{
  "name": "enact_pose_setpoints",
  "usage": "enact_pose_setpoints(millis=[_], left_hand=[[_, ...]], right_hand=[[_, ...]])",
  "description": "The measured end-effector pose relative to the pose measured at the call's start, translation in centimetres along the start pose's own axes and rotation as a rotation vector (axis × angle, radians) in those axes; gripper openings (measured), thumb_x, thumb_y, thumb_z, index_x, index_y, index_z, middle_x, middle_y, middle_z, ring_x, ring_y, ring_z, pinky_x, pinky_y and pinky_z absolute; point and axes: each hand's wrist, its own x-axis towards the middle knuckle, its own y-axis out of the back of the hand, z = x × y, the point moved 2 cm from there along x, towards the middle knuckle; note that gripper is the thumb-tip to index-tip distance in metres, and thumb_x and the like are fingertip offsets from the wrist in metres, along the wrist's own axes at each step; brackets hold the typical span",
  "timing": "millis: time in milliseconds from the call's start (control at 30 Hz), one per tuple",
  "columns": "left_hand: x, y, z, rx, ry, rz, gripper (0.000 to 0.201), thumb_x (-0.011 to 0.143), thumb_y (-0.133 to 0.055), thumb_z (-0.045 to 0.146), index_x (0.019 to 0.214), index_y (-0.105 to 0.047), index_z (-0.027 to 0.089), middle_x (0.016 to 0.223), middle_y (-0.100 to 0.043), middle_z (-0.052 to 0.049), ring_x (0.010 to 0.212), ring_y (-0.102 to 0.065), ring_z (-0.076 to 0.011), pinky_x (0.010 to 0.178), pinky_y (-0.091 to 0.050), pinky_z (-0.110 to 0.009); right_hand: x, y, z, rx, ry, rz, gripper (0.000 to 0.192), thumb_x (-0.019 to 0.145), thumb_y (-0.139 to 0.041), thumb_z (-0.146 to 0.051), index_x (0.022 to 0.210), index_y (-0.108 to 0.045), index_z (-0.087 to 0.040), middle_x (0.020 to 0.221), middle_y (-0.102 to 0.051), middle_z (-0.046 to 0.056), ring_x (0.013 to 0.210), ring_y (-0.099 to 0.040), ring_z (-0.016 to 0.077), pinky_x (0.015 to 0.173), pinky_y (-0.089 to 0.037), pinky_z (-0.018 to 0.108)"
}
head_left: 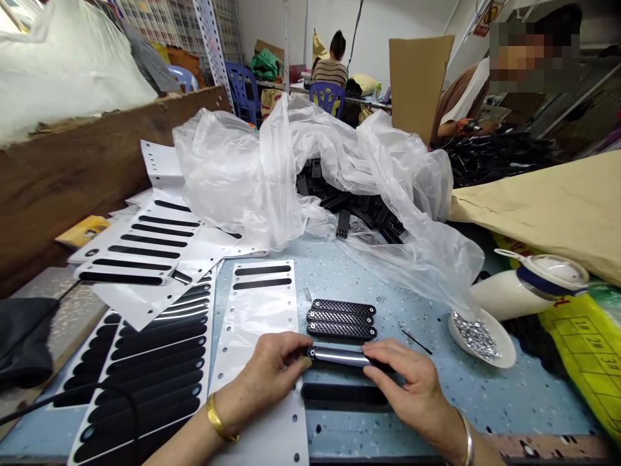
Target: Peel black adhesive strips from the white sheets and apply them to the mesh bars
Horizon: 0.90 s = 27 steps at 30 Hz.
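Observation:
A narrow black bar [337,356] with a glossy top and rounded ends lies between my hands. My left hand [276,362] pinches its left end between thumb and fingers. At the other end, my right hand [405,375] grips it the same way, hiding that tip. Just behind are three black bars [341,318] with a textured surface, side by side and touching. A flat black strip [342,396] lies in front of the held bar, its right end under my right hand. Beneath my left forearm runs a white backing sheet [257,323] with two black strips at its far end.
More sheets of black strips [150,362] spread to the left. A clear plastic bag [233,168] holding black parts [369,210] stands behind. A bowl of small silvery pieces [507,353] and a white bottle [504,291] are at right. Two people sit or work beyond.

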Motion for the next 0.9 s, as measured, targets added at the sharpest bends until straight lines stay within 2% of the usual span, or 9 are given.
enact_pose_setpoints(millis=[300, 667, 900], left_hand=[[0.05, 0.26, 0.50, -0.010, -0.007, -0.006, 0.021, 0.078, -0.054, 0.014, 0.092, -0.069, 0.019, 0.074, -0.070, -0.002, 0.064, -0.062, -0.0144, 0.059, -0.052, -0.027], [0.08, 0.18, 0.31, -0.018, 0.036, -0.057, 0.021, 0.079, -0.053, 0.017, 0.092, -0.070, 0.018, 0.075, -0.069, -0.003, 0.065, -0.060, -0.0148, 0.062, -0.052, -0.030], [0.07, 0.08, 0.05, -0.007, 0.041, -0.061, 0.020, 0.079, -0.054, 0.017, 0.092, -0.069, 0.019, 0.074, -0.069, -0.003, 0.064, -0.060, -0.0150, 0.059, -0.049, -0.029]], right_hand=[[0.21, -0.64, -0.28, -0.043, 0.003, -0.017, 0.017, 0.083, -0.063, -0.018, 0.097, -0.073, -0.020, 0.092, -0.074, 0.010, 0.083, -0.070, 0.0233, 0.077, -0.059, 0.038], [0.59, -0.77, -0.47, -0.045, 0.023, -0.059, 0.016, 0.082, -0.063, -0.015, 0.095, -0.071, -0.018, 0.087, -0.073, 0.009, 0.079, -0.068, 0.0213, 0.071, -0.057, 0.033], [0.76, -0.97, -0.41, -0.063, 0.020, -0.087, 0.014, 0.084, -0.061, -0.016, 0.094, -0.070, -0.018, 0.086, -0.072, 0.008, 0.078, -0.067, 0.0208, 0.069, -0.055, 0.033]])
